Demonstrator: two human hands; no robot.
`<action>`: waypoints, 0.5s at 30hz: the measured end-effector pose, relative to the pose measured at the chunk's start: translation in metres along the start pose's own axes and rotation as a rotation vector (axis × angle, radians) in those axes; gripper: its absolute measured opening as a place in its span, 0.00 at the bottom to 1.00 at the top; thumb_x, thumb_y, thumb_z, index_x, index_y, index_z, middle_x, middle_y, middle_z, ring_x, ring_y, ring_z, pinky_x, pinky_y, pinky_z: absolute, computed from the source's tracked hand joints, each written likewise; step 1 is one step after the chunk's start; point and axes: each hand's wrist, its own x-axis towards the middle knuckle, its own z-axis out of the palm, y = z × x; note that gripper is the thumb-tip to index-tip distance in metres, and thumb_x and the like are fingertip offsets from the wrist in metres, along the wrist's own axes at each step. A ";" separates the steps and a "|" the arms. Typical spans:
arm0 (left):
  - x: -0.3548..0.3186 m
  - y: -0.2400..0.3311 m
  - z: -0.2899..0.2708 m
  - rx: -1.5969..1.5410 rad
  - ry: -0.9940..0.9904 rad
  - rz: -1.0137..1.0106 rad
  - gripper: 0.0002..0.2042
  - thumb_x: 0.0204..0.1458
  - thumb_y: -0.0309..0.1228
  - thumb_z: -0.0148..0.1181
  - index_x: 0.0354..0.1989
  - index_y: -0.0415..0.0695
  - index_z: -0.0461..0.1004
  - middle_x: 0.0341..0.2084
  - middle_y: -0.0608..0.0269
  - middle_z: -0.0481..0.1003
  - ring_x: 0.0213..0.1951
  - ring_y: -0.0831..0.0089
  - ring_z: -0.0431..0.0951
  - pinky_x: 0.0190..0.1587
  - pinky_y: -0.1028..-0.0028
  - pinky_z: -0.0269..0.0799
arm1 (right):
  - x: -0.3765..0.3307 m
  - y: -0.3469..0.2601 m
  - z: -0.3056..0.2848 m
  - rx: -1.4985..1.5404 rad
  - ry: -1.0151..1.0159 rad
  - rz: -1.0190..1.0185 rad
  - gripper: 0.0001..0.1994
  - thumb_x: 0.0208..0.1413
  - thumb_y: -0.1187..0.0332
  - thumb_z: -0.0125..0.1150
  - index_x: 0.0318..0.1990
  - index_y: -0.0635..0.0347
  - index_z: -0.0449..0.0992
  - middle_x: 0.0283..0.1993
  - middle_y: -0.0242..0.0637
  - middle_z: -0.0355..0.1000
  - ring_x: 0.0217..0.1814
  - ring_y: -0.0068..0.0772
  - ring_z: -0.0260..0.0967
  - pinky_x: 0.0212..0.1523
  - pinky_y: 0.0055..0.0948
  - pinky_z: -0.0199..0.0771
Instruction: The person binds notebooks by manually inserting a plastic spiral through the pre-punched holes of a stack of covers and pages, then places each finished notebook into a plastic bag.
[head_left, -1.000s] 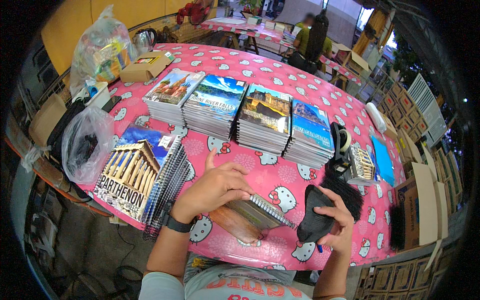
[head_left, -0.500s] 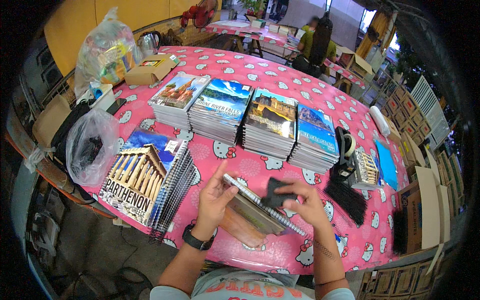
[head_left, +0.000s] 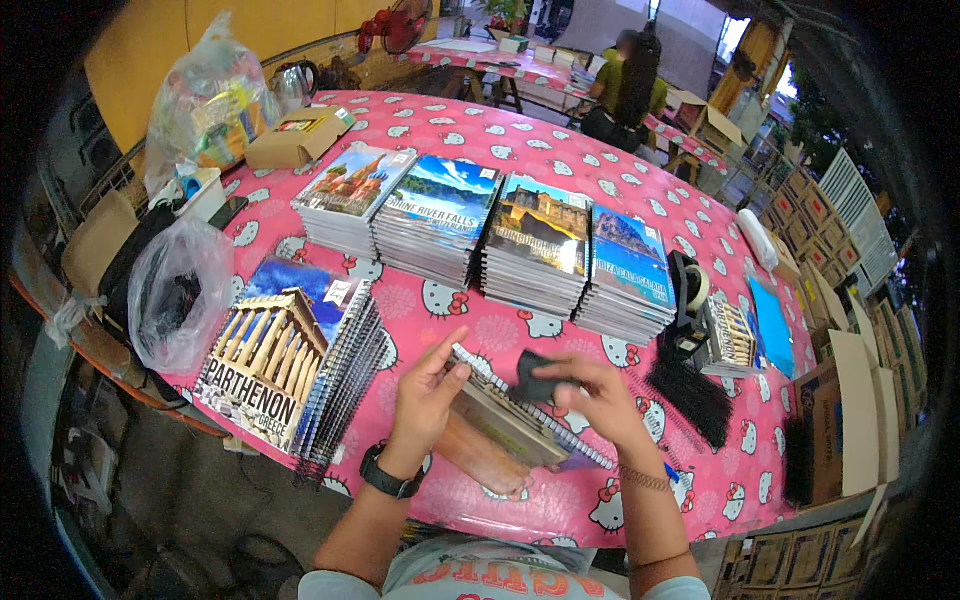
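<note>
Fingers of our left hand (head_left: 428, 400) are closed about the upper-left end of a spiral-bound notebook (head_left: 525, 430), which is between our hands with its wire spine (head_left: 580, 448) uppermost; fingers of our right hand (head_left: 597, 395) are bent together around a black pad (head_left: 537, 375) at the spine, though blur prevents us from telling how firmly. We judge the notebook light to moderate in weight, stiff along the spine and flexible across the leaves; its covers may slip under dry fingers, and the wire could bend if squeezed. We would grip it across the full thickness, near the end of the spine, with fingertips off the wire loops. The pad looks soft and light; a loose pinch should suffice. A brown wooden piece (head_left: 485, 455) lies just beside the notebook's lower-left side; we cannot tell whether it bears any weight. Beyond the notebook, a strip of pink tablecloth (head_left: 490, 330) gives us limited room before the row of notebook stacks (head_left: 535, 235). To the left, the temple-cover notebooks (head_left: 270, 350) bound sideways travel with projecting spirals; to the right, loose black wires (head_left: 690, 400) may snag. Toward us, the near table edge (head_left: 480, 535) curves close by.
</note>
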 end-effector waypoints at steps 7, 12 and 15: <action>-0.001 -0.003 0.000 -0.044 0.010 -0.020 0.20 0.56 0.26 0.52 0.58 0.39 0.64 0.34 0.72 0.65 0.38 0.83 0.64 0.45 0.83 0.59 | 0.019 -0.018 0.004 -0.035 0.014 -0.035 0.25 0.46 0.48 0.61 0.40 0.64 0.78 0.47 0.44 0.72 0.48 0.33 0.69 0.46 0.30 0.69; -0.004 -0.004 0.000 0.011 0.006 0.010 0.19 0.56 0.25 0.51 0.57 0.40 0.65 0.34 0.73 0.63 0.37 0.83 0.62 0.44 0.84 0.57 | 0.012 -0.007 0.006 0.370 -0.040 -0.149 0.24 0.46 0.48 0.62 0.40 0.62 0.79 0.45 0.49 0.72 0.46 0.41 0.70 0.45 0.33 0.69; -0.002 -0.002 0.001 0.013 0.008 0.000 0.19 0.56 0.25 0.51 0.57 0.41 0.66 0.34 0.73 0.63 0.37 0.83 0.62 0.44 0.84 0.57 | 0.030 -0.007 0.007 -0.149 0.045 -0.007 0.29 0.46 0.43 0.60 0.42 0.64 0.78 0.48 0.47 0.71 0.49 0.38 0.69 0.49 0.32 0.68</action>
